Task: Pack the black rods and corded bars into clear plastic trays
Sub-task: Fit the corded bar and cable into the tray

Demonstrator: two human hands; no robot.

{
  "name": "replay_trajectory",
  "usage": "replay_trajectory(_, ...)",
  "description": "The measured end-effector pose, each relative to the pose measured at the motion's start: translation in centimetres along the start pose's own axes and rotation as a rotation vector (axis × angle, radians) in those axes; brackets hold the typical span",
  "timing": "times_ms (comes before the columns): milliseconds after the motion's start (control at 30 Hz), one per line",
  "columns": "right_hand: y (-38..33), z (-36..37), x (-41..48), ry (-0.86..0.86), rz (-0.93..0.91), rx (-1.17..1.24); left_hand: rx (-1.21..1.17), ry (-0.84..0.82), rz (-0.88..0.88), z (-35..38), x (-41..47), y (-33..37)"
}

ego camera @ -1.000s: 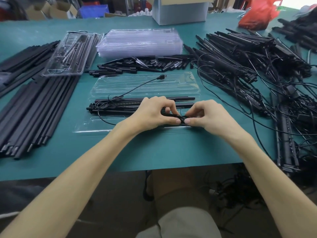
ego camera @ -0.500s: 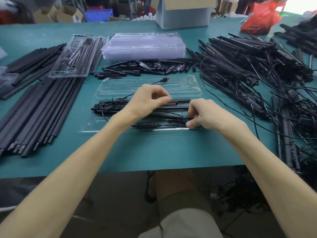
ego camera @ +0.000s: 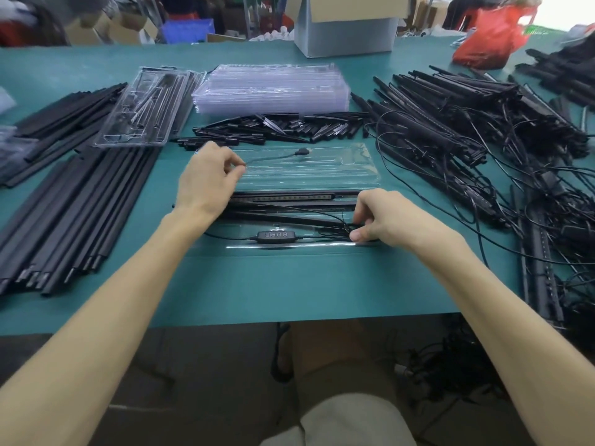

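Observation:
An open clear plastic tray lies on the teal table in front of me. Black rods and a corded bar lie along its near half. The bar's inline controller sits in the front channel. My left hand pinches the thin black cord near the tray's far left; the cord ends in a plug on the tray's lid. At the tray's right end, my right hand pinches a bunch of looped cord.
Long black rods lie at the left. A packed tray and a stack of clear trays sit behind. Short black pieces lie mid-table. Tangled corded bars fill the right. A cardboard box stands at the back.
My left hand left the controller and moved up and left, and now pinches the cord. The controller now lies uncovered in the front channel. My right hand stayed at the tray's right end.

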State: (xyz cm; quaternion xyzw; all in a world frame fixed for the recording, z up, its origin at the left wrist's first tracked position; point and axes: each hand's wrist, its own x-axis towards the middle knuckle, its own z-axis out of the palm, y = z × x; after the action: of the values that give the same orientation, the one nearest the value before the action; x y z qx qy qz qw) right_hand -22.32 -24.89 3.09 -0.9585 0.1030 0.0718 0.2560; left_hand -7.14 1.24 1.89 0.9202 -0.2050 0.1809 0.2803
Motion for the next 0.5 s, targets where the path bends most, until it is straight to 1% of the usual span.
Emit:
replay_trajectory(67,0.0,0.0,0.0,0.0,0.0,0.0,-0.05,0.167,-0.075,-1.0,0.1,-0.9)
replay_trajectory(167,0.0,0.0,0.0,0.001,-0.001,-0.011,-0.078,0.423,-0.233,-3.3,0.0,-3.2)
replay_trajectory(233,0.1,0.0,0.1,-0.002,-0.002,-0.013,-0.073,0.524,-0.359,-4.4,-0.5,-4.7)
replay_trajectory(267,0.1,0.0,0.1,-0.003,-0.004,-0.013,-0.04,0.529,-0.406,-4.7,-0.8,-5.3)
replay_trajectory(367,0.2,0.0,0.1,-0.001,-0.01,-0.021,0.171,0.424,-0.443,-4.4,-1.9,-6.2)
replay_trajectory(433,0.2,0.0,0.2,0.001,-0.012,-0.033,0.242,0.373,-0.383,-4.0,-2.0,-6.2)
replay_trajectory(500,0.2,0.0,0.3,0.005,-0.015,-0.036,0.243,0.322,-0.238,-3.6,-1.6,-6.0)
